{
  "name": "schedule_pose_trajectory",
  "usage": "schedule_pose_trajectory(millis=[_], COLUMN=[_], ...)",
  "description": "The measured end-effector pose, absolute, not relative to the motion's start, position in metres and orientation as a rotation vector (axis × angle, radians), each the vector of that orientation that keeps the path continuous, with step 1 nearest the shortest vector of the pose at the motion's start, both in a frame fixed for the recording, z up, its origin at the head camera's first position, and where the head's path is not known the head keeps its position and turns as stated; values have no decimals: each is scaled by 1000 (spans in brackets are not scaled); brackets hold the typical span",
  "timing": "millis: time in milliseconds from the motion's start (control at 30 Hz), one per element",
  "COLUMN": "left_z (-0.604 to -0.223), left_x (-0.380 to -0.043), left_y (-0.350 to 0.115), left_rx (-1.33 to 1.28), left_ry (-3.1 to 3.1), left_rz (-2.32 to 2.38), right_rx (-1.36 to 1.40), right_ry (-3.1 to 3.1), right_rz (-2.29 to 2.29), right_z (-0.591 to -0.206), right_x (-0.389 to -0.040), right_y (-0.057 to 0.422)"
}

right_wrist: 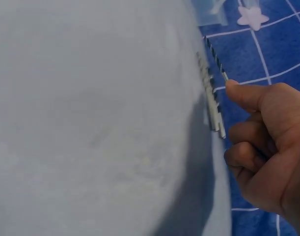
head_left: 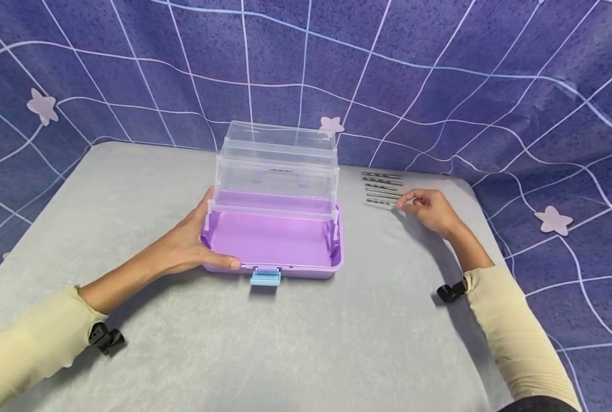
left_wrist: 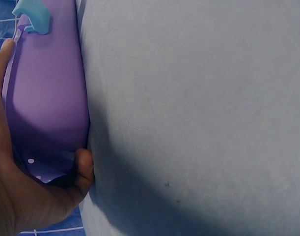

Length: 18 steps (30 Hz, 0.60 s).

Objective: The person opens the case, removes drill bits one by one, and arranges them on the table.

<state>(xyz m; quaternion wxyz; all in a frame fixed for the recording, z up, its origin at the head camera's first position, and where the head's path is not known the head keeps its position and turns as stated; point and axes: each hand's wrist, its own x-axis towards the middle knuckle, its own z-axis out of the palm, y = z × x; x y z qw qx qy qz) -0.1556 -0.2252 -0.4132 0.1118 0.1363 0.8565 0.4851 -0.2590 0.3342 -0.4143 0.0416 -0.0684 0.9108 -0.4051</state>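
A purple storage box (head_left: 272,273) with a light-blue latch (head_left: 265,277) stands open, its clear trays (head_left: 277,183) raised over the base. My left hand (head_left: 187,243) grips the box's left front corner, thumb along the front rim and fingers down the side; the left wrist view shows a finger curled under that end (left_wrist: 84,164). On the right, my right hand (head_left: 431,212) pinches one end of a twist drill bit (right_wrist: 217,58) between thumb and index finger. Several more drill bits (head_left: 382,181) lie in a row just beyond it.
A thin dark bit-like piece (head_left: 282,170) shows through the clear trays. The grey tabletop (head_left: 295,349) ends at a blue-purple curtain (head_left: 285,57) with grid lines and stars. Black wrist mounts (head_left: 106,337) sit at both cuffs.
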Motion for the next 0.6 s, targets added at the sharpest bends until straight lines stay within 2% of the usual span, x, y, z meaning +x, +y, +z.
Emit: schedule_pose_trajectory(millis=[600], left_z=[-414], left_x=[-156], left_y=[-225], left_rx=[408], left_ry=[2503], left_rz=[1445], right_rx=[-192], right_ry=[2806], right_rz=[-1207], right_z=[-430], right_x=[-260], right_y=[342])
